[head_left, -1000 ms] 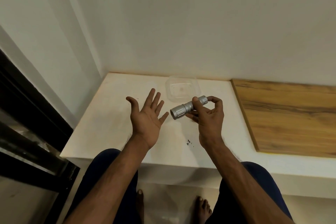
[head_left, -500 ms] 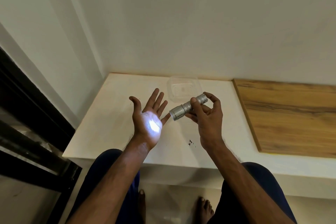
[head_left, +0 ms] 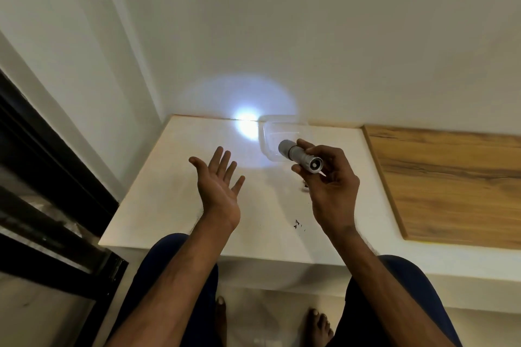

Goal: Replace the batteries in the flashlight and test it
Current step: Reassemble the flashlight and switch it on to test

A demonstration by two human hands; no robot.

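My right hand (head_left: 332, 186) grips a short silver flashlight (head_left: 298, 155) above the white counter (head_left: 169, 200). Its tail cap faces me and its head points away, toward the wall. The flashlight is lit: a bright spot (head_left: 246, 118) with a wide pale halo falls where the counter meets the wall. My left hand (head_left: 218, 186) floats palm up to the left of the flashlight, fingers spread, holding nothing.
A clear plastic container (head_left: 282, 132) sits at the back of the counter, partly behind the flashlight. A wooden board (head_left: 451, 183) covers the counter's right part. A dark metal frame (head_left: 42, 177) stands at the left. Small dark specks (head_left: 298, 225) lie near the counter's front edge.
My right hand has turned the flashlight away from my left palm toward the wall. The light spot has left my palm and now lies on the wall and counter.
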